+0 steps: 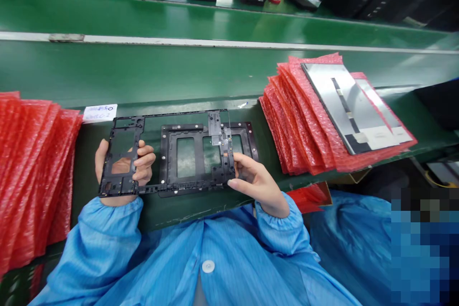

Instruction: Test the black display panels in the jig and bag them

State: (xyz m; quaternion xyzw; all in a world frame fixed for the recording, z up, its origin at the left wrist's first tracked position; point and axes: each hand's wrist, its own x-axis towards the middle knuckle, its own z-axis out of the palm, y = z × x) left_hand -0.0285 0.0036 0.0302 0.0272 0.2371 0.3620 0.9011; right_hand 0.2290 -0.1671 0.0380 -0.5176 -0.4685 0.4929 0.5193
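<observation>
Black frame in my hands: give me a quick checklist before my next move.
Left hand and right hand both on the black frame: ok.
Black frame lined up with the black tray beneath it: not ok, its left part overhangs the tray.
Metal bracket fastened to the frame: cannot tell.
Silver panel lying on the red bubble bags: ok.
</observation>
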